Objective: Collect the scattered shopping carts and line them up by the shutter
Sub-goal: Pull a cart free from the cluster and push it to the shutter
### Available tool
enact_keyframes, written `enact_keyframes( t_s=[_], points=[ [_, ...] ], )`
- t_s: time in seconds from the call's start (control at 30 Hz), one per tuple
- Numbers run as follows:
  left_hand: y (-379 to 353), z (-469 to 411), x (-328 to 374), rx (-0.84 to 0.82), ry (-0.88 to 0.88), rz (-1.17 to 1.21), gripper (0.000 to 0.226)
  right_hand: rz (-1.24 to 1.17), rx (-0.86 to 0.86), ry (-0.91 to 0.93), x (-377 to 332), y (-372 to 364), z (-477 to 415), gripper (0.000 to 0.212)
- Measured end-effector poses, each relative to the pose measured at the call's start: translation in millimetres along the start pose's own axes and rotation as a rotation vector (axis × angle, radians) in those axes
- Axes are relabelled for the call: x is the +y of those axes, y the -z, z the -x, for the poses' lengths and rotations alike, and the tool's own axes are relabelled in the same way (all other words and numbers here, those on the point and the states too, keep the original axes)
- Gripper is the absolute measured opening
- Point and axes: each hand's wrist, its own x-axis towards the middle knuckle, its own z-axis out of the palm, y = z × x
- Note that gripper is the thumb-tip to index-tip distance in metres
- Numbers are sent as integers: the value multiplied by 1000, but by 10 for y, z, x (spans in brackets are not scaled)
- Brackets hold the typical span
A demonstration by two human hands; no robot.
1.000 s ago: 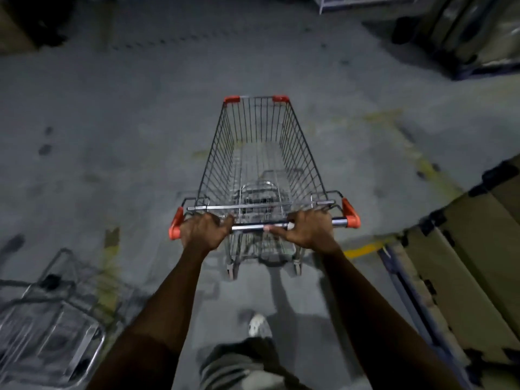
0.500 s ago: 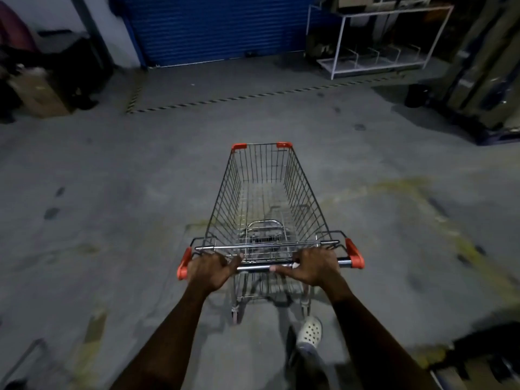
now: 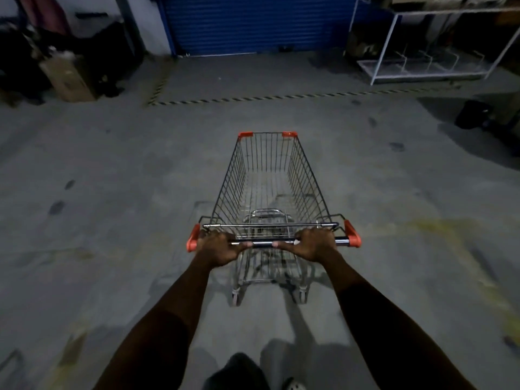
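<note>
Rack (image 3: 408, 71) right of shutter (image 3: 253, 23), box (image 3: 69, 77) left

The cart (image 3: 270, 187) stands mid-floor (image 3: 112, 220), its front toward the shutter (image 3: 253, 23) at the far edge. The left hand (image 3: 218, 247) and right hand (image 3: 313, 243) grip its handle (image 3: 261, 244) at the near end. A tape line (image 3: 281, 96) lies between cart and shutter. A rack (image 3: 422, 71) stands in the far right corner and a box (image 3: 70, 77) in the far left.

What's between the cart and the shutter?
Head view: between cart and shutter there is only bare floor, crossed by a striped line.
</note>
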Motion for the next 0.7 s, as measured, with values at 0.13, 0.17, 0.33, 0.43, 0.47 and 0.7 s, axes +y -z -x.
enact_keyframes(
  t_s=[0.13,0.17,0.33,0.43,0.47,0.7],
  points=[
    [158,-948,10,14,-10,-18,109,7,32,6,319,114,-894,109],
    [203,-1179,20,22,-23,-29,108,3,28,5,392,135,-1127,108],
    [445,-2404,-31,50,-36,-45,110,5,-25,3,677,332,-2373,112],
    [617,-3129,-84,39,-22,-65,110,-7,-26,18,809,467,-3065,104],
    [694,-3372,-95,28,-20,-69,109,-9,-18,9,847,514,-3293,105],
    [1244,-5013,-125,-89,-63,6,92,11,31,-41,1186,759,-4809,110]
  ],
)
